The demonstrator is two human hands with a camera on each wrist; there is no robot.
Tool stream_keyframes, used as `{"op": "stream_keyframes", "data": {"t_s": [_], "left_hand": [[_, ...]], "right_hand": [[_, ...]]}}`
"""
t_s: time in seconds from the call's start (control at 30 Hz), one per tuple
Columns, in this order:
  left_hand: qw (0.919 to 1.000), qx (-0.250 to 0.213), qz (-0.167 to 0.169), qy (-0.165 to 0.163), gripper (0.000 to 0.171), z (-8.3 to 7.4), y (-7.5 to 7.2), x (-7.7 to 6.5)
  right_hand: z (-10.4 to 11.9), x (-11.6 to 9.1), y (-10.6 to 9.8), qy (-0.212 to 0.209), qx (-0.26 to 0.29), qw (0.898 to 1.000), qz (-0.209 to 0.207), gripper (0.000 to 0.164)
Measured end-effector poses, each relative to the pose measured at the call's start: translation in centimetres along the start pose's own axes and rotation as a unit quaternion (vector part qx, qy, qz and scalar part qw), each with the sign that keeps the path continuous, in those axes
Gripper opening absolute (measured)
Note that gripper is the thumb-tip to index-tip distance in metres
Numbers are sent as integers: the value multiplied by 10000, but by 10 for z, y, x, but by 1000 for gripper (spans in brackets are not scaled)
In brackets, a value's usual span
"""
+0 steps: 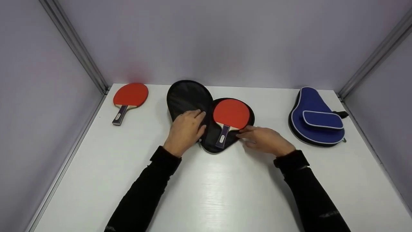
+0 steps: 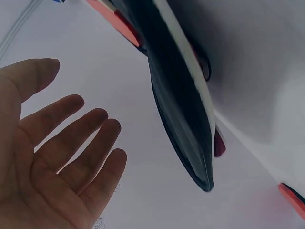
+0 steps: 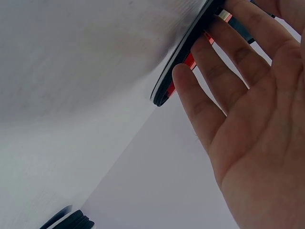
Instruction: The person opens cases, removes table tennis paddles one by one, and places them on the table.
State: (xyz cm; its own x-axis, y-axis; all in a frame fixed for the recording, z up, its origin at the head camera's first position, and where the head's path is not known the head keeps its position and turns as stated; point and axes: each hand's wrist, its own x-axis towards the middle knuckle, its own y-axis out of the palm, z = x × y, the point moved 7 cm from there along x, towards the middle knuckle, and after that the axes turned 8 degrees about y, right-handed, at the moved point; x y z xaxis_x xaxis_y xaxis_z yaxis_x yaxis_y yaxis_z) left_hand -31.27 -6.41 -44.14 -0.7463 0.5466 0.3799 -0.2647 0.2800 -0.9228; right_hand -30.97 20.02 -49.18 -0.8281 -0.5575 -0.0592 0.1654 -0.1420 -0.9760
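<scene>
A black zippered paddle case (image 1: 210, 140) lies spread open on the white table, its lid (image 1: 188, 95) folded out to the left. Inside its right half rests a red table tennis paddle (image 1: 232, 112), handle toward the person. My left hand (image 1: 186, 130) is over the lower part of the lid; in the left wrist view its fingers (image 2: 90, 143) are spread, loosely bent and apart from the case. At the case's right edge is my right hand (image 1: 265, 140). The right wrist view shows its nearly straight fingers (image 3: 214, 78) against the zippered rim, holding nothing.
Another red paddle (image 1: 131, 95) lies at the back left of the table (image 1: 206, 193). A blue paddle case (image 1: 313, 101) with white piping, a front pocket and a black strap lies at the right. Pale walls (image 1: 225, 42) enclose the table at the back and sides.
</scene>
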Motion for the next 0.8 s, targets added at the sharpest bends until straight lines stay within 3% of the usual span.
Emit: {"op": "stream_keyframes", "data": {"t_s": [0.47,0.8], "left_hand": [[9980,-10,328,543,47,-37,25,-2],[9935,291,377,1035,40,-64,41,-5]], "right_hand": [[1,0,-1,-63,-84,9999,-83,42],[0,1,-1,-68,-87,9999,-80,42]]}}
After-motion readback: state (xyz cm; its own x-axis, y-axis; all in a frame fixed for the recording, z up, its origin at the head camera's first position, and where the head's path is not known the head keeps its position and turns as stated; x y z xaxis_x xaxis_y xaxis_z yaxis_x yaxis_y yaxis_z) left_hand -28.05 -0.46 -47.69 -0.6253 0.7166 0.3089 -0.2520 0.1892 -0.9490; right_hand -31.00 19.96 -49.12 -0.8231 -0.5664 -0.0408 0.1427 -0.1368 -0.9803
